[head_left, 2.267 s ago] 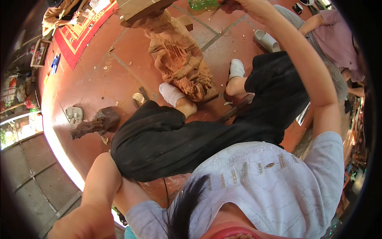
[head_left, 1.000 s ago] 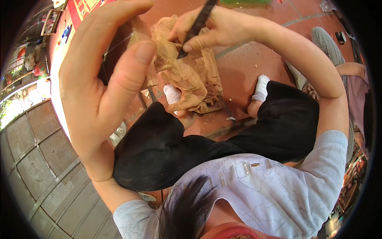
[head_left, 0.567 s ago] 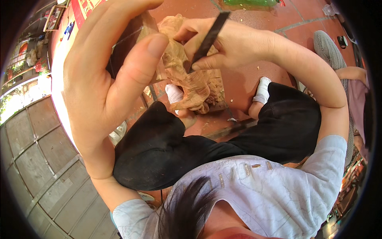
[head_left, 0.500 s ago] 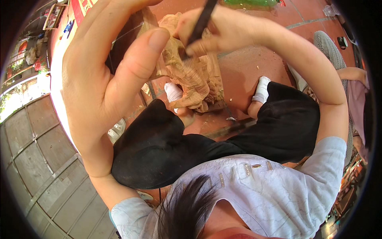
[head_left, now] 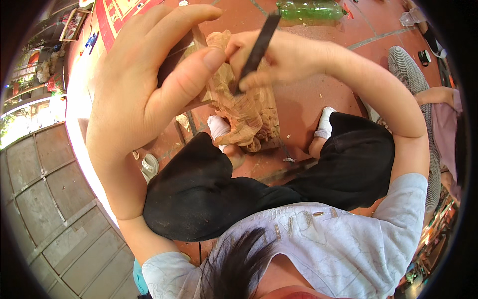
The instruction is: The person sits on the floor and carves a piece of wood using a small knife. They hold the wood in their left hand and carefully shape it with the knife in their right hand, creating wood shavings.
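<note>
My left hand (head_left: 134, 94) is large in the foreground, with its fingers and thumb curved round a brown wooden block (head_left: 174, 64); much of the block is behind the hand. My right hand (head_left: 276, 57) grips a dark, flat chisel (head_left: 260, 47) that slants down to the left. Its lower end meets a pale wood carving (head_left: 244, 117) with deep folds and hollows, standing on the floor between my feet. The block's lighter edge lies just left of the chisel, in front of the carving. The chisel's cutting tip is hard to make out.
Wood chips lie scattered on the red tiled floor (head_left: 303, 112). Beyond my right hand lies a green plastic bottle (head_left: 311, 11). To my right are another person's patterned leg (head_left: 411, 70) and arm (head_left: 438, 95). A grey panelled surface (head_left: 59, 199) stands at my left.
The whole view has shifted, bringing more of the far floor and the bottle in. My left hand and the block sit slightly closer to the chisel. My right hand keeps its grip on the chisel.
</note>
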Demonstrator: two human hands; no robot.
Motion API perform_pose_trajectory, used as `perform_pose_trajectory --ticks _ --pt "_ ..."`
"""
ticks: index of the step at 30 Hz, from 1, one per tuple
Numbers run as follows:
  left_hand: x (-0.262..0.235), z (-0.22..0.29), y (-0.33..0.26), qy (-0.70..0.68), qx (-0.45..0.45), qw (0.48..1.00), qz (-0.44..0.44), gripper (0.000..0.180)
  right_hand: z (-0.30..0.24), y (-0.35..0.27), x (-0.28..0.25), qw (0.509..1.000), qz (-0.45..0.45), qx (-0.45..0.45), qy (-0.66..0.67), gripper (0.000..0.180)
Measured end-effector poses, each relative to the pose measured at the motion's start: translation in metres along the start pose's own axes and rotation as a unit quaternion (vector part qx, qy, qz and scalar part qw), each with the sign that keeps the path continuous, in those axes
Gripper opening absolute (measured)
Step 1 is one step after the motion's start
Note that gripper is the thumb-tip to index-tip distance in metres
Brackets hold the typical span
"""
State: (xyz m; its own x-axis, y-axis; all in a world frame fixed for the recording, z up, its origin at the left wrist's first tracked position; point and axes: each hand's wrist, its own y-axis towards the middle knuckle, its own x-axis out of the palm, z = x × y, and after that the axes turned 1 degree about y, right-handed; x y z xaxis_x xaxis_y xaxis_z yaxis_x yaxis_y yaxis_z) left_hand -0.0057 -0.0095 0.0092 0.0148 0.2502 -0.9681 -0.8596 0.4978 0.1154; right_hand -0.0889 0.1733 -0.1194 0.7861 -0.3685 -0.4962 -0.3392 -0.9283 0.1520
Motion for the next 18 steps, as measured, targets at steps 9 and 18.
perform_pose_trajectory --ticks 9,18 --pt "0.004 -0.008 -0.004 -0.059 0.006 0.998 0.017 0.041 0.007 0.003 -0.002 0.997 -0.017 0.060 0.046 0.017" --pt "0.005 -0.010 -0.003 -0.081 0.003 0.997 0.018 0.039 0.021 0.004 -0.004 0.991 0.009 0.065 0.114 0.021"
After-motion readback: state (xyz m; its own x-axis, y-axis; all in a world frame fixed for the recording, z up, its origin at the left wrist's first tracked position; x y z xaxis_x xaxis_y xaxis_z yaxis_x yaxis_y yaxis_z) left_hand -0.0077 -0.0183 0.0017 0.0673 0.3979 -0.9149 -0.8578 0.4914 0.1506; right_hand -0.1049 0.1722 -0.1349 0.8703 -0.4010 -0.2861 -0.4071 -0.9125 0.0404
